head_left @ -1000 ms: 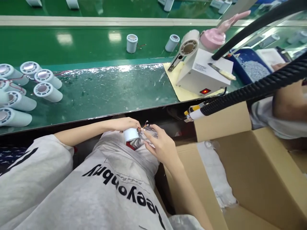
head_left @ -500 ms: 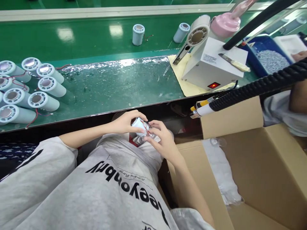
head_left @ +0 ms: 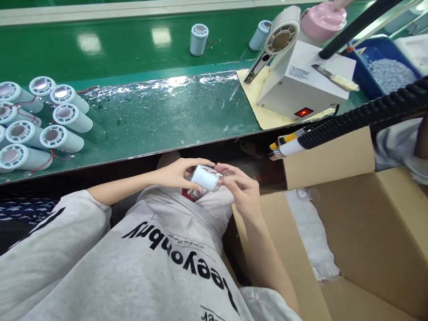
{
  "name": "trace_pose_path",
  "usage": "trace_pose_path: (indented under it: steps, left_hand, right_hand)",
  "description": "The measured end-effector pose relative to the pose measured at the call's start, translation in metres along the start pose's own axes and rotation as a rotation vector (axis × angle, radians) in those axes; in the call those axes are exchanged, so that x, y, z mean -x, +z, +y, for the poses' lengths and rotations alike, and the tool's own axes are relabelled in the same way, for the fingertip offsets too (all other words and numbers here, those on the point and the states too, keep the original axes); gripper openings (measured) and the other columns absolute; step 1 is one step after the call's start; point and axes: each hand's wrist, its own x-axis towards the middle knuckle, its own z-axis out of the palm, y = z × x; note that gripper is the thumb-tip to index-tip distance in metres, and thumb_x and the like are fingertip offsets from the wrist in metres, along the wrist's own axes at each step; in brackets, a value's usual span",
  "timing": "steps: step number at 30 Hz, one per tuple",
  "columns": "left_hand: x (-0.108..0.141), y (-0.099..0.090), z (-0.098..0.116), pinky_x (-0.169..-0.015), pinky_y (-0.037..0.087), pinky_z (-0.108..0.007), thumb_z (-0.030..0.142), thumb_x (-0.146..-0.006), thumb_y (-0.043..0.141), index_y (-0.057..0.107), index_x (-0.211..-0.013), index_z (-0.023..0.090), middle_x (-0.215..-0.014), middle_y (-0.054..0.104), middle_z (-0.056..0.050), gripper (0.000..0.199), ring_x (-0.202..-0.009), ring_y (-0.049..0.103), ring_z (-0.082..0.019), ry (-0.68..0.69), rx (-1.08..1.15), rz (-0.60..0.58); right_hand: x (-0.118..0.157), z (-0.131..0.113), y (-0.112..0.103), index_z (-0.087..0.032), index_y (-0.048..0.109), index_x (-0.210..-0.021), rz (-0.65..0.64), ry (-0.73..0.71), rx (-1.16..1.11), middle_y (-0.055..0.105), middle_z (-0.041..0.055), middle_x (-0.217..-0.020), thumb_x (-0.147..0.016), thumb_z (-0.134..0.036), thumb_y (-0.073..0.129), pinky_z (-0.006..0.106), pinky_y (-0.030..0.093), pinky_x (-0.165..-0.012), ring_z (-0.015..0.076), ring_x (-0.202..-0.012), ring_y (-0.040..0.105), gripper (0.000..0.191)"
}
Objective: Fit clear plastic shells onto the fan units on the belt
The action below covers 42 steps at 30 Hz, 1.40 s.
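Above my lap, a light-blue cylinder [head_left: 205, 177] with thin red wires lies sideways in my hands. My left hand [head_left: 182, 173] is wrapped round its left end, thumb below and fingers above. At its right end, the bent fingertips of my right hand [head_left: 241, 185] close on the rim, where the red wires [head_left: 214, 170] run and something clear and shiny shows. Exactly what the right fingertips pinch there is partly hidden. Several similar cylinders [head_left: 72, 118] with wires stand grouped at the left of the green bench [head_left: 160, 120].
A white machine [head_left: 304, 84] with a lit red switch stands on the bench, a knife [head_left: 334, 78] on top. A black ribbed hose [head_left: 368, 111] crosses at right above an open cardboard box [head_left: 377, 223] holding clear plastic parts. Another cylinder [head_left: 199, 41] stands on the green belt.
The cylinder has turned so more of its side faces me and shifted slightly right. My right hand has moved right, its fingers now at the cylinder's end. The whole view has shifted a little.
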Motion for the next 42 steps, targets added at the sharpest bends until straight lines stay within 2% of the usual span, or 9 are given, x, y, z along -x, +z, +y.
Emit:
trace_pose_path:
  steps: [2,4,8,12,15,21,30,35,42]
  left_hand:
    - [0.002,0.001,0.001,-0.087,0.057,-0.033,0.033,-0.073,0.085,0.058,-0.142,0.021,-0.136,0.066,-0.014,0.075,-0.106,0.07,-0.022,-0.083,0.126,0.02]
    - [0.004,0.001,0.003,-0.084,0.058,-0.032,0.034,-0.073,0.085,0.056,-0.144,0.022,-0.135,0.066,-0.013,0.078,-0.098,0.071,-0.02,-0.127,0.177,0.01]
    - [0.006,0.0,0.007,-0.089,0.057,-0.032,0.031,-0.072,0.087,0.058,-0.143,0.024,-0.142,0.064,-0.013,0.078,-0.107,0.07,-0.022,-0.064,0.153,-0.047]
    - [0.006,-0.001,0.01,-0.103,0.053,-0.038,0.029,-0.071,0.088,0.062,-0.141,0.027,-0.147,0.061,-0.013,0.075,-0.129,0.062,-0.028,0.049,0.111,-0.067]
    - [0.007,-0.001,0.011,-0.106,0.053,-0.04,0.032,-0.072,0.088,0.064,-0.139,0.028,-0.147,0.061,-0.012,0.071,-0.134,0.059,-0.029,0.106,0.053,-0.07]
    - [0.009,-0.002,0.009,-0.111,0.05,-0.043,0.032,-0.074,0.089,0.066,-0.138,0.03,-0.147,0.062,-0.011,0.068,-0.136,0.058,-0.03,0.184,-0.009,-0.079]
    - [0.01,-0.003,0.006,-0.107,0.053,-0.04,0.026,-0.076,0.087,0.062,-0.143,0.031,-0.149,0.059,-0.012,0.072,-0.138,0.057,-0.03,0.237,-0.043,-0.112]
    - [0.01,-0.003,0.007,-0.108,0.053,-0.041,0.026,-0.076,0.086,0.063,-0.142,0.031,-0.147,0.061,-0.012,0.07,-0.137,0.058,-0.03,0.228,-0.054,-0.11]
    - [0.009,-0.003,0.007,-0.108,0.053,-0.042,0.024,-0.074,0.087,0.064,-0.14,0.03,-0.146,0.062,-0.013,0.07,-0.136,0.059,-0.031,0.234,-0.048,-0.098]
  right_hand:
    - [0.004,0.001,-0.002,-0.028,0.08,-0.1,-0.07,-0.1,0.136,0.071,0.0081,-0.131,-0.082,-0.05,0.082,0.052,0.057,-0.106,0.0331,-0.124,0.067,0.028]
    - [0.01,0.002,-0.004,-0.03,0.077,-0.113,-0.089,-0.178,0.271,0.068,0.0077,-0.138,-0.083,-0.042,0.083,0.052,0.054,-0.11,0.0324,-0.127,0.066,0.033]
    - [0.019,0.003,-0.008,-0.029,0.071,-0.119,-0.1,-0.214,0.255,0.071,0.0093,-0.132,-0.087,-0.036,0.081,0.051,0.058,-0.107,0.0307,-0.126,0.067,0.034]
    - [0.021,0.0,-0.009,-0.027,0.068,-0.12,-0.125,-0.11,0.093,0.073,0.0098,-0.124,-0.085,-0.04,0.083,0.045,0.065,-0.094,0.0289,-0.121,0.068,0.04]
    - [0.021,-0.005,-0.01,-0.026,0.068,-0.118,-0.132,-0.022,0.029,0.072,0.009,-0.122,-0.082,-0.045,0.085,0.043,0.065,-0.093,0.0279,-0.117,0.07,0.044]
    - [0.023,-0.008,-0.01,-0.027,0.067,-0.118,-0.133,0.112,-0.071,0.07,0.0073,-0.119,-0.08,-0.049,0.085,0.036,0.065,-0.083,0.0246,-0.105,0.071,0.048]
    - [0.022,-0.006,-0.007,-0.027,0.065,-0.115,-0.136,0.209,-0.221,0.072,0.0067,-0.115,-0.08,-0.055,0.084,0.031,0.062,-0.08,0.0209,-0.098,0.071,0.048]
    - [0.021,-0.001,-0.004,-0.027,0.064,-0.111,-0.145,0.286,-0.316,0.071,0.0031,-0.094,-0.083,-0.058,0.079,0.033,0.065,-0.066,0.0201,-0.081,0.07,0.045]
    - [0.02,0.002,0.001,-0.023,0.064,-0.103,-0.099,0.393,-0.406,0.065,0.0008,-0.083,-0.077,-0.067,0.08,0.032,0.065,-0.053,0.0172,-0.065,0.069,0.054]
